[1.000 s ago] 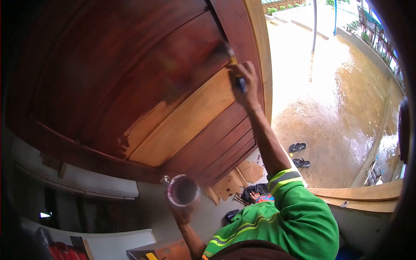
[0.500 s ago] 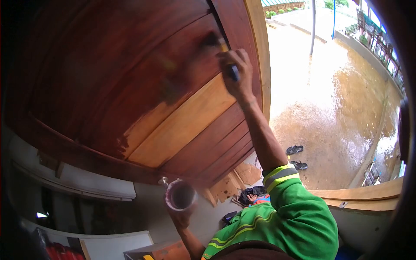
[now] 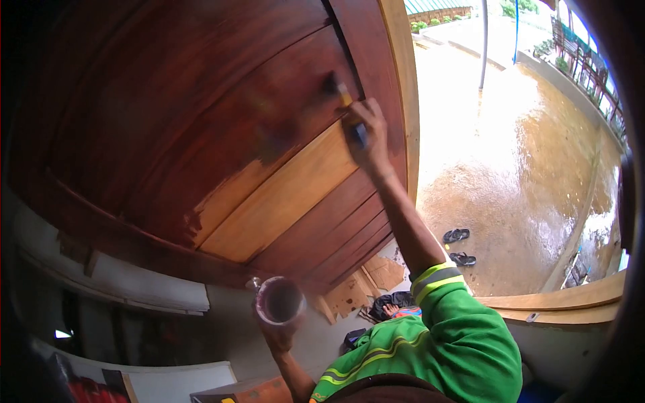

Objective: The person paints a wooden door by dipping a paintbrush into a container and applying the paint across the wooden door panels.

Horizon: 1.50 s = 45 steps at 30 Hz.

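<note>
My right hand grips a paintbrush by its handle, raised against a wooden door. The dark bristles are at the reddish-brown stained surface near the door's right side; blur hides whether they touch. Below the brush runs a bare, light wood strip between stained parts. Lower down, my left hand is wrapped round a cup with a stained rim and dark liquid inside. That cup is close to the door's lower edge, beside a metal door knob.
Flip-flops lie on the wet ground outside, to the right. Cardboard pieces and a dark bag are on the floor below the door. A wooden door frame borders the opening, and a box stands at the bottom.
My right hand and the paintbrush have moved slightly down and to the left along the door. My left hand holds the cup in nearly the same place.
</note>
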Each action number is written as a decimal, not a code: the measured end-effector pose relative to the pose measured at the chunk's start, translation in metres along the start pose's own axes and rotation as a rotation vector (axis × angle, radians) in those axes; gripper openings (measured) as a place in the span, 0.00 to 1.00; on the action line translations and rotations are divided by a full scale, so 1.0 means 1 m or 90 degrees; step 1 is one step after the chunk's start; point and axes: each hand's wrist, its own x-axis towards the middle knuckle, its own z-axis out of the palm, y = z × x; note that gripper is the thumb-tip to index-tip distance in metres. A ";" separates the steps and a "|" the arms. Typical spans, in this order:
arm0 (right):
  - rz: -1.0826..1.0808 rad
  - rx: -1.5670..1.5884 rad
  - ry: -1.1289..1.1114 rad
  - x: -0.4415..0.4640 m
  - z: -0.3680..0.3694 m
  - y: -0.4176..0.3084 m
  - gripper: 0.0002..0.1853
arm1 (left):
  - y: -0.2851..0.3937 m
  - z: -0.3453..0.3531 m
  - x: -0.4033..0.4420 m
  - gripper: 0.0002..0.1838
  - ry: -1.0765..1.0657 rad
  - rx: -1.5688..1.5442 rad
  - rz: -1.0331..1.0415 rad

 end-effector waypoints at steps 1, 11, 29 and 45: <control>-0.036 0.046 -0.022 -0.015 0.012 -0.012 0.10 | -0.001 0.000 0.001 0.40 -0.005 0.001 0.001; -0.102 -0.013 0.063 0.056 -0.008 -0.036 0.07 | -0.001 -0.011 0.000 0.40 0.008 -0.044 0.005; 0.364 0.329 -0.289 -0.133 -0.001 -0.197 0.17 | -0.045 -0.085 0.002 0.42 0.010 -0.001 0.018; 0.165 0.136 -0.748 -0.149 0.052 -0.296 0.07 | -0.085 -0.102 -0.007 0.53 -0.022 0.149 0.107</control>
